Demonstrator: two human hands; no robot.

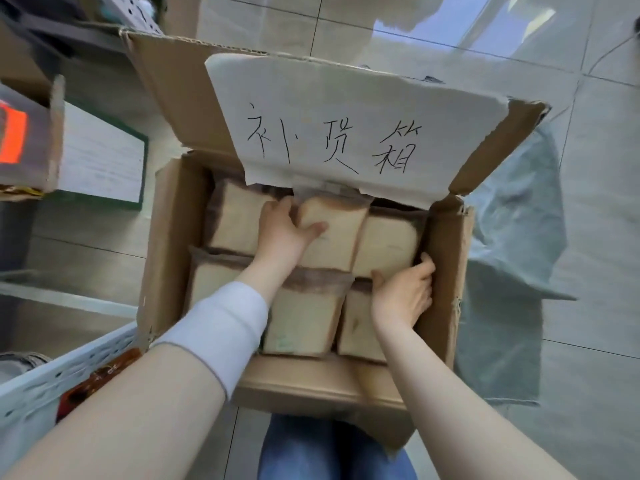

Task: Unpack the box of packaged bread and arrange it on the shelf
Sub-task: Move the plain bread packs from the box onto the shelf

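Note:
An open cardboard box (166,244) stands on the floor in front of me, with a white handwritten sheet on its raised far flap. Inside lie several packaged bread loaves in two rows. My left hand (284,230) grips the tilted middle loaf of the far row (336,237), thumb on its top face. My right hand (405,292) curls its fingers around the near right edge of the far right loaf (384,244), beside the box wall. A near-row loaf (304,320) lies between my forearms.
A white perforated plastic basket (52,379) with brown packets sits at lower left. Shelf edges (69,299) and a framed white board (104,157) are on the left. A pale cloth bag (505,265) lies on the tiled floor right of the box.

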